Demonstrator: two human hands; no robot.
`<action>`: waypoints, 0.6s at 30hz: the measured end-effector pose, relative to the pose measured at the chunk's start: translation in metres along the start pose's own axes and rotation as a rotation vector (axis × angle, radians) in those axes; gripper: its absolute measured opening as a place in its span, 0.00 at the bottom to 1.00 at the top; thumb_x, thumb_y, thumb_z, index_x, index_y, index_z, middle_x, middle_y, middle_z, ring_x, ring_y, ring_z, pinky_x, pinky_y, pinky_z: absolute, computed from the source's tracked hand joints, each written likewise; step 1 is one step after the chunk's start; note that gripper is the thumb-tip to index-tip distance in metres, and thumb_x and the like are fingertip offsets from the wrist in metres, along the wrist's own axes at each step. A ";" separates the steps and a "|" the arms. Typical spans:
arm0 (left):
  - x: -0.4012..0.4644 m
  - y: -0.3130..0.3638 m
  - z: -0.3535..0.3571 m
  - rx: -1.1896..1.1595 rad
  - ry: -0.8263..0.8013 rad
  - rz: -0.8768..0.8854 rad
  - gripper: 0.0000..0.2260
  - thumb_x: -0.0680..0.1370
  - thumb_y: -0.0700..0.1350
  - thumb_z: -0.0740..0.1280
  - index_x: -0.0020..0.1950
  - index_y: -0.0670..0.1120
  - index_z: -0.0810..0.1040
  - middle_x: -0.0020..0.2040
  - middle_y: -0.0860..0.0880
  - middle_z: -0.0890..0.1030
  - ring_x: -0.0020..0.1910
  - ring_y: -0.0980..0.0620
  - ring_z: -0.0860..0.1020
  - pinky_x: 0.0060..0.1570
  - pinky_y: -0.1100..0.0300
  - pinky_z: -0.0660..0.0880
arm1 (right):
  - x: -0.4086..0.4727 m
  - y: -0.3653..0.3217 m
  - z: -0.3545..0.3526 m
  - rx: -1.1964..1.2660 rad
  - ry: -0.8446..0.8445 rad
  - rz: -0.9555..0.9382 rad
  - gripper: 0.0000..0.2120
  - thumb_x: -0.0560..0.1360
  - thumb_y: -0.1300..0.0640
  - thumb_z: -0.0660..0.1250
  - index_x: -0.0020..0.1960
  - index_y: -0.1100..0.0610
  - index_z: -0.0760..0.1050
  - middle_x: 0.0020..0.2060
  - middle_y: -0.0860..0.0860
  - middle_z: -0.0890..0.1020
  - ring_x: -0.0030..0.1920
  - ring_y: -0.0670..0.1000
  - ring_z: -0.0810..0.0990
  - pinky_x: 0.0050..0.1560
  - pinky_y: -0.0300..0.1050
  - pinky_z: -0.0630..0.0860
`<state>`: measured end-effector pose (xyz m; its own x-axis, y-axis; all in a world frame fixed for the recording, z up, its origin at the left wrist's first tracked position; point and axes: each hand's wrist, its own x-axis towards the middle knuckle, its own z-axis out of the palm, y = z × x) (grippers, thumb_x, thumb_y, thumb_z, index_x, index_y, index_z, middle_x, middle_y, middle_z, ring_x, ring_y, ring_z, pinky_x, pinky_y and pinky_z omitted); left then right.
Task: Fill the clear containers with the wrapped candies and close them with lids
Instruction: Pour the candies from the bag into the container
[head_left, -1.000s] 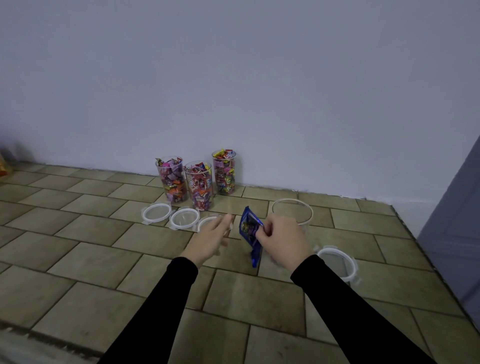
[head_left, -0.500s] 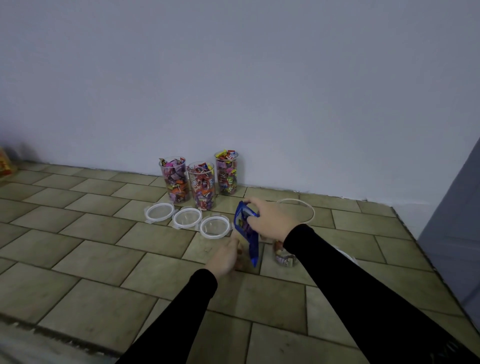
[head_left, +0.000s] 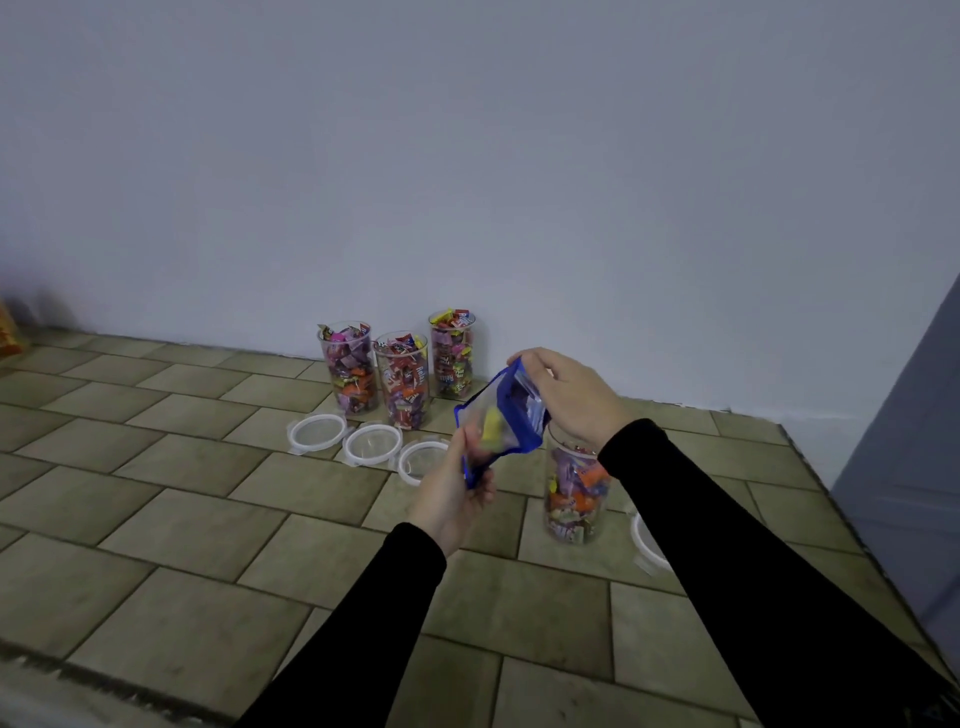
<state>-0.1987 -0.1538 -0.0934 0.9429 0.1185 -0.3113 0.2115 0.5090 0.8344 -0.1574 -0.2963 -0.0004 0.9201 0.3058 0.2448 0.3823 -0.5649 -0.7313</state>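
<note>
While the pouch comes up off the floor: the change is a lift and tilt, set out below from largest thing to smallest.

Tiled floor (head_left: 218, 525): it lies under both hands and carries all the containers and lids.

Filled containers (head_left: 401, 385): three stand beyond the left hand, by the wall, heaped with wrapped candies and with no lids on.

Fourth container (head_left: 575, 491): it stands just under the right forearm, partly filled, and shows more plainly now that the hands have risen off it.

Blue pouch (head_left: 501, 421): a second ago it hung low between the hands; now it is raised and tipped, its upper end toward the fourth container.

Right hand (head_left: 569, 397): its fingers pinch the pouch's upper edge, higher than before.

Left hand (head_left: 451, 493): earlier reaching toward the floor, it now grips the pouch's lower corner from beneath.

Lids (head_left: 371, 442): three lie beyond the left hand; a fourth lid (head_left: 644, 540) lies under the right forearm.

Meaning: judging by the tilt, pouring into the fourth container is about to begin; all four lids remain to be fitted.
</note>
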 end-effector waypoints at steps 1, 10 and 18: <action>0.000 0.000 0.003 -0.016 0.005 0.010 0.18 0.82 0.56 0.59 0.49 0.42 0.77 0.34 0.47 0.75 0.32 0.53 0.70 0.34 0.61 0.68 | 0.001 0.002 -0.003 0.005 -0.006 0.003 0.19 0.82 0.44 0.50 0.61 0.51 0.75 0.58 0.49 0.79 0.57 0.51 0.76 0.54 0.41 0.68; 0.007 0.017 0.016 -0.065 -0.008 0.092 0.12 0.82 0.49 0.61 0.51 0.41 0.78 0.35 0.49 0.83 0.34 0.55 0.75 0.29 0.67 0.75 | 0.007 0.011 -0.031 0.163 0.003 0.051 0.13 0.81 0.48 0.57 0.61 0.51 0.73 0.39 0.44 0.77 0.25 0.36 0.73 0.26 0.27 0.64; 0.018 0.038 0.030 -0.093 0.035 0.174 0.10 0.80 0.45 0.65 0.53 0.39 0.79 0.46 0.43 0.82 0.41 0.52 0.80 0.33 0.67 0.79 | 0.004 0.029 -0.032 0.347 0.081 0.004 0.10 0.83 0.53 0.55 0.61 0.52 0.72 0.42 0.49 0.79 0.32 0.37 0.76 0.30 0.29 0.68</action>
<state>-0.1661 -0.1578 -0.0535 0.9533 0.2399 -0.1833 0.0204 0.5545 0.8319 -0.1401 -0.3359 0.0002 0.9306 0.2347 0.2808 0.3397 -0.2681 -0.9015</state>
